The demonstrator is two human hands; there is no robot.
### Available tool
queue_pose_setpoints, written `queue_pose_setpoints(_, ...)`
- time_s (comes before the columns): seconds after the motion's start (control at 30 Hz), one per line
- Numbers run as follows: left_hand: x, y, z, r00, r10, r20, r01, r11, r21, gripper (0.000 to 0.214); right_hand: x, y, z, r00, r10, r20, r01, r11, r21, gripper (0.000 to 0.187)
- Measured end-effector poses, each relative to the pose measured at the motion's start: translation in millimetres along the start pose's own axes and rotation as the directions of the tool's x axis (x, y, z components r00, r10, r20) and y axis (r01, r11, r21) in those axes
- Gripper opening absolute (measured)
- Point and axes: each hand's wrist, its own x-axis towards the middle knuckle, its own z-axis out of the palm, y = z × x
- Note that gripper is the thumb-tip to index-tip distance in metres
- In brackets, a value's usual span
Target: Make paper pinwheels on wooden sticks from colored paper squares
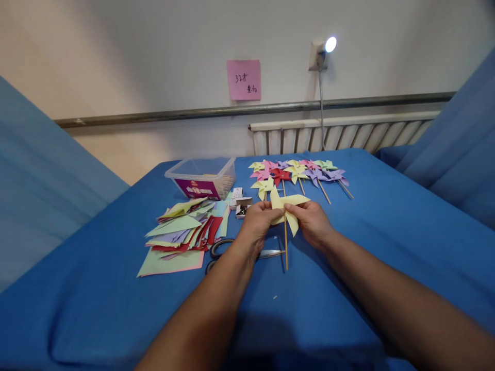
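Observation:
Both hands hold a pale yellow paper pinwheel (292, 201) on a thin wooden stick (286, 247) above the middle of the table. My left hand (260, 219) is closed on the pinwheel's left side, its thumb near the centre. From the other side my right hand (311, 219) pinches it, thumb at the centre where the stick meets the paper. Below the left forearm lie scissors (270, 253), their black handles partly covered by the arm. Just beyond the left hand sits a small open box (243, 203) with dark little pieces in it.
A pile of coloured paper (185, 232) lies at the left, with a clear plastic tub (204, 175) of sticks behind it. Several finished pinwheels (297, 172) rest at the back. Blue cloth (386, 247) covers the table; a radiator (348, 134) stands behind.

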Motion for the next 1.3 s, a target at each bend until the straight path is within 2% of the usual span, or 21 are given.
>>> queue_pose_setpoints(0.2,2.9,1.8,-2.9,1.000,-0.004,0.030,0.003,0.999,0.035,0.022,1.5,0.4,-4.1,0.998,0.015,0.068,-0.015,1.000,0.006,0.034)
queue_pose_setpoints(0.43,-0.5,2.4,-2.1,1.000,-0.020,0.021,0.019,1.000,0.023,0.028,-0.5,-0.7,-4.6,0.999,0.012,0.037,-0.013,0.999,0.033,0.035)
queue_pose_setpoints(0.53,-1.9,4.4,-2.1,0.999,-0.020,0.047,0.019,1.000,0.022,0.028,-1.3,-3.5,-5.0,0.997,0.036,0.061,-0.040,0.998,0.055,0.033)
queue_pose_setpoints(0.73,-3.8,5.7,-1.9,1.000,-0.006,0.030,0.004,0.999,0.039,0.029,1.9,-2.2,-9.7,0.994,-0.007,0.105,0.003,0.999,0.032,0.031)
queue_pose_setpoints(1.03,-2.4,2.3,-2.0,0.998,0.062,0.026,-0.063,0.996,0.055,0.023,2.5,2.2,-7.4,0.998,-0.028,0.052,0.030,0.999,-0.024,0.033)
queue_pose_setpoints(1.3,1.0,2.1,-4.3,0.996,-0.002,0.087,0.001,1.000,0.010,0.034,-0.2,-0.1,-5.2,0.999,-0.009,0.048,0.008,1.000,0.021,0.034)
